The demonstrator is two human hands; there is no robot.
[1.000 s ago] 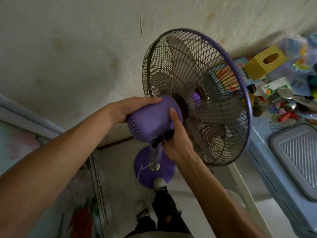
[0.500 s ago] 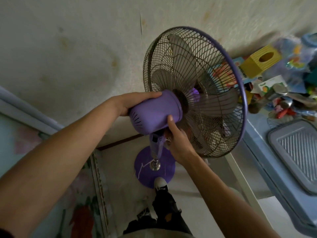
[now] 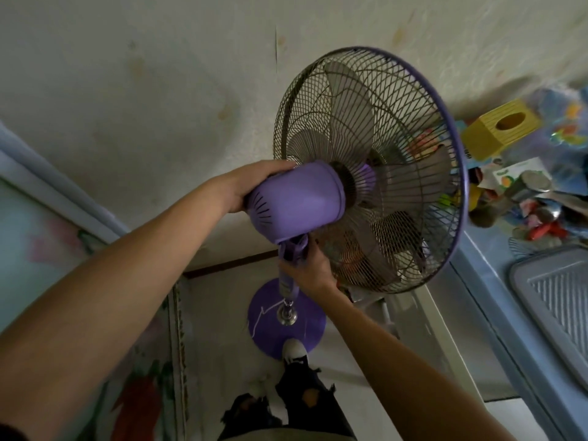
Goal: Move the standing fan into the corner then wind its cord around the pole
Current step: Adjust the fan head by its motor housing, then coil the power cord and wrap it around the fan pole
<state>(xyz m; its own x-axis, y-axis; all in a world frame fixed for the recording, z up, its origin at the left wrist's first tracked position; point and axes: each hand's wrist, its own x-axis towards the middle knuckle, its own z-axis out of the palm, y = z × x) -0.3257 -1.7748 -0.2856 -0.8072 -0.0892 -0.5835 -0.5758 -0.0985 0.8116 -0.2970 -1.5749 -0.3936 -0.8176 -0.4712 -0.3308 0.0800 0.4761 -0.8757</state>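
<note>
The left hand [image 3: 254,183] has its fingers [image 3: 280,165] curled over the far side of the purple plastic motor housing [image 3: 296,202] of the standing fan, gripping it. Just below, the right hand [image 3: 305,268] closes around the purple neck bracket and upper pole [image 3: 291,259], its fingertips hidden behind the bracket. Beyond both hands, to the right, the round wire cage with a purple rim [image 3: 369,167] faces away, grey blades inside. Straight down from the right hand the pole meets a chrome collar on the round purple base [image 3: 286,316], which sits on the pale floor close to the stained wall. A thin white cord [image 3: 264,311] lies across the base. A white shoe toe [image 3: 294,348] touches the base's near edge. Farther right, a blue worktop [image 3: 496,281] carries a grey tray [image 3: 553,297], a yellow box [image 3: 499,128] and clutter.
</note>
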